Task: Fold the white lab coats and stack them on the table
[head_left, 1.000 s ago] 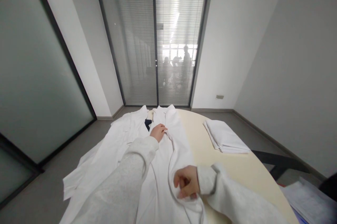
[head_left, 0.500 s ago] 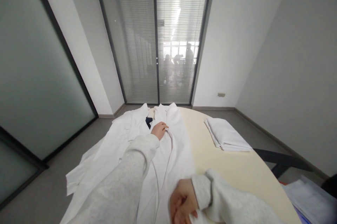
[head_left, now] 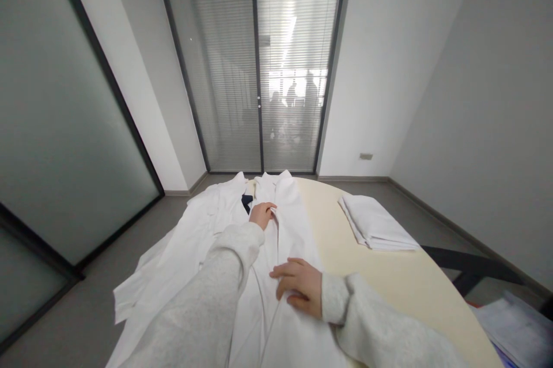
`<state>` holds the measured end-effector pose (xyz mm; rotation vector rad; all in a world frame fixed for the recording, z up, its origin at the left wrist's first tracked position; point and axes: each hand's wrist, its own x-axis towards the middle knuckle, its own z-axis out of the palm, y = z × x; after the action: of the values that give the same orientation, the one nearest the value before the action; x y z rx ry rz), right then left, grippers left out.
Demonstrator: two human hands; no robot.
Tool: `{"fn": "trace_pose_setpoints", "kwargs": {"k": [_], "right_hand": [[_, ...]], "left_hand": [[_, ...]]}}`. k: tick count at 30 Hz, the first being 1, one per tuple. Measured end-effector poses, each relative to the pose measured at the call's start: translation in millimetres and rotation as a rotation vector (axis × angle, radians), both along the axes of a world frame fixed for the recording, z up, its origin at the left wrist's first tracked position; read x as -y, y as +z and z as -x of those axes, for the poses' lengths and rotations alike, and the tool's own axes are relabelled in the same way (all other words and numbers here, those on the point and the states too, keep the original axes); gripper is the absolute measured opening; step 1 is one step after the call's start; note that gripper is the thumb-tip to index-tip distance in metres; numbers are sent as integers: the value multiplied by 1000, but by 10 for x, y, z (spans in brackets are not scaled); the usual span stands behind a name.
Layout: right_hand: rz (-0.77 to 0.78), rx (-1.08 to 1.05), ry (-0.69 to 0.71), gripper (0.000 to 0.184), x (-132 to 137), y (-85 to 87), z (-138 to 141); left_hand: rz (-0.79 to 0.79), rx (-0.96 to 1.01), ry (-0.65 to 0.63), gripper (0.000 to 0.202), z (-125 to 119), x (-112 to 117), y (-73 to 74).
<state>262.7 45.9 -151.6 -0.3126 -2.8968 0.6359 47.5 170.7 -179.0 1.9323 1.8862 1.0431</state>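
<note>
A long white garment (head_left: 302, 230), by its look a coat, lies lengthwise over the table, with folds running along it. Its left part (head_left: 173, 276) spreads over the table's left side, and a sleeve-like piece hangs there. My left hand (head_left: 261, 215) is at the far part of the cloth, fingers closed on a raised edge. Nearer to me, my right hand (head_left: 300, 286) rests on the same garment with its fingers spread. A small dark blue piece (head_left: 246, 203) shows just left of my left hand.
A folded white cloth (head_left: 375, 224) lies on the right of the round cream table (head_left: 367, 281). Below the table's right edge are a black bar (head_left: 470, 264) and a pale bundle (head_left: 514, 322). Glass doors with blinds (head_left: 254, 80) stand ahead.
My right hand has moved forward along the garment and its curled fingers have spread flat. The cloth's folds there lie smoother. My left hand keeps its hold in nearly the same place.
</note>
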Motion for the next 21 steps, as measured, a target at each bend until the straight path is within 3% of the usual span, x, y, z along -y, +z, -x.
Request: {"fn": "trace_pose_setpoints", "kwargs": {"k": [6, 11, 13, 15, 18, 21], "right_hand": [[76, -148, 210, 16, -78, 93, 34], [203, -194, 268, 6, 20, 91, 25], [232, -213, 272, 15, 62, 134, 17], [195, -269, 146, 30, 91, 160, 19], [-9, -247, -84, 54, 119, 84, 42], [-177, -109, -88, 69, 149, -95, 74]], "left_hand": [[-1, 178, 4, 36, -10, -41, -36], [95, 346, -36, 27, -19, -68, -44], [66, 275, -54, 24, -15, -73, -62], [15, 164, -68, 25, -6, -77, -84], [-14, 106, -82, 32, 7, -86, -115], [-48, 71, -63, 34, 14, -101, -139]]}}
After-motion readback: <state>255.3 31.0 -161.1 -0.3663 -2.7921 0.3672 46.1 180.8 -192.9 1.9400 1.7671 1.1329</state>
